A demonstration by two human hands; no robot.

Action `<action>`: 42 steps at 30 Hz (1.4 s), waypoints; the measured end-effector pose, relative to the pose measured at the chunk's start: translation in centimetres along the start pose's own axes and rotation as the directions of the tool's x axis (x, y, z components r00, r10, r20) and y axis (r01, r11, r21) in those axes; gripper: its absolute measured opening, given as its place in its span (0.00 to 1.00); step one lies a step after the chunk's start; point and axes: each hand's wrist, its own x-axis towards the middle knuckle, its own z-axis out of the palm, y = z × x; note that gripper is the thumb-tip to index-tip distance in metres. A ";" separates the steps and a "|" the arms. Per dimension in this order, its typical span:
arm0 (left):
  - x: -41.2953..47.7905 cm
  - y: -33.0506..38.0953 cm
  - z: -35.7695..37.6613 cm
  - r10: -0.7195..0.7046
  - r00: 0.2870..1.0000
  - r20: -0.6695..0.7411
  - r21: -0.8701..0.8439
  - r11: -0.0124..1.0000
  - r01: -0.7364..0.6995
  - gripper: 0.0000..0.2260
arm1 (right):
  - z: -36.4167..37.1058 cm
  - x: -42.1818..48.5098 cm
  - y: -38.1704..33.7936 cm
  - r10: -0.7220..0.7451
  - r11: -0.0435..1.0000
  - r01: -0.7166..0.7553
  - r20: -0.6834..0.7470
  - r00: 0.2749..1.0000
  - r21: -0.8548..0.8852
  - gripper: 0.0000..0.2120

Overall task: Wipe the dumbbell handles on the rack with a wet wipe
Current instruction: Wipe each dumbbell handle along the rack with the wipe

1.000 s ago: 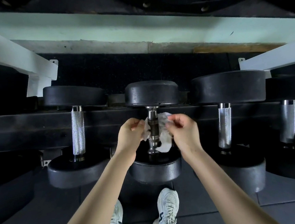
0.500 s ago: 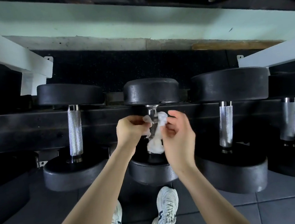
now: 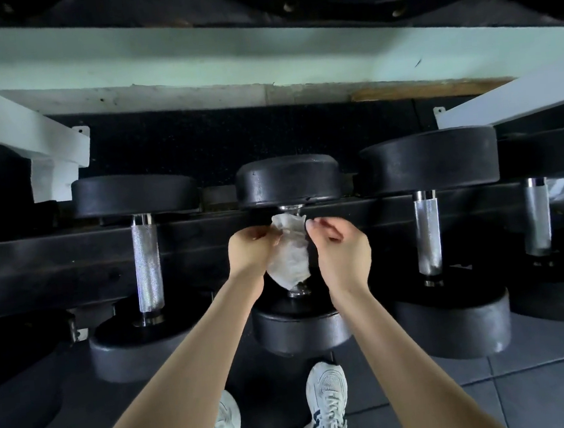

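White crumpled wet wipe [image 3: 289,252] sits wrapped over the chrome handle [image 3: 297,292] of the middle black round-headed dumbbell [image 3: 288,179]. It covers most of the handle; bare chrome shows only at the far collar and the near collar.

Left hand [image 3: 248,251]: fingers curled, pinching the wipe's upper left edge. Right hand [image 3: 340,248]: fingers curled, tips pinching the wipe's upper right edge. Hands are apart, 1 on each side of the handle, with the wipe between them. Both forearms are bare and reach in from the bottom of the view.

That dumbbell lies across the black steel rack rail [image 3: 56,261], far head beyond the rail, near head toward the person.

3 more dumbbells sit in the same row:
- 1 to the left, with a knurled silver left handle [image 3: 147,266]
- 1 just right of the middle one, with a knurled silver right handle [image 3: 428,235]
- 1 at the far right, with a smoother grey outer handle [image 3: 536,219]

All 3 are well apart from both hands.

Behind the rack: black speckled mat, then a pale green wall strip [image 3: 191,54]. White painted beams [image 3: 21,131] angle in from the left and right.

Below the middle dumbbell, 2 white lace-up sneakers [image 3: 328,404] stand on the dark grey floor tiles [image 3: 545,392].
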 end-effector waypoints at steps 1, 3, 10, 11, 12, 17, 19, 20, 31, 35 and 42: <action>0.4 -0.1 0.2 -0.033 0.999 -0.033 -0.039 0.999 0.031 0.03 | 0.5 0.4 0.1 0.020 0.999 -0.020 0.012 1.000 0.043 0.08; 0.9 -0.3 0.5 -0.074 0.992 -0.101 -0.068 0.995 0.068 0.04 | 1.7 0.9 0.6 0.027 0.998 -0.028 0.031 0.999 0.050 0.07; 0.5 -1.2 0.9 0.034 0.989 -0.142 0.072 0.997 -0.024 0.12 | 3.1 1.0 2.4 0.034 0.990 -0.029 -0.033 0.999 0.136 0.05; 0.3 -1.4 1.1 0.025 0.991 -0.128 0.035 0.999 -0.021 0.13 | 3.1 1.0 2.4 0.028 0.990 -0.025 -0.025 0.999 0.136 0.05; 0.2 -1.6 1.4 0.005 0.994 -0.107 -0.019 1.000 -0.007 0.13 | 3.0 1.0 2.4 0.020 0.991 -0.017 -0.019 1.000 0.134 0.05; -0.5 -1.6 1.5 -0.051 0.993 0.108 -0.310 0.947 0.082 0.15 | 2.7 1.1 2.5 0.041 0.972 -0.052 0.054 0.998 0.231 0.11; -0.1 -1.7 1.7 -0.098 0.990 0.099 -0.294 0.948 0.124 0.17 | 2.8 1.2 2.6 0.062 0.940 -0.086 0.084 0.995 0.330 0.13; 0.1 -1.6 1.8 -0.152 0.985 0.087 -0.300 0.938 0.171 0.16 | 3.0 1.3 2.5 0.090 0.919 -0.119 0.094 0.992 0.376 0.13; -0.7 -2.3 2.0 -0.017 0.995 0.099 -0.366 0.929 0.052 0.05 | 3.2 2.2 2.1 0.300 0.731 -0.397 0.261 0.918 0.555 0.05; 0.4 -1.4 2.7 -0.082 0.996 0.022 -0.360 0.929 0.085 0.07 | 3.4 3.0 1.1 0.233 0.774 -0.320 0.224 0.946 0.546 0.04; -0.2 -2.3 1.8 -0.046 0.999 0.027 -0.260 0.964 0.052 0.07 | 2.6 2.5 2.9 0.168 0.858 -0.279 0.278 0.946 0.430 0.06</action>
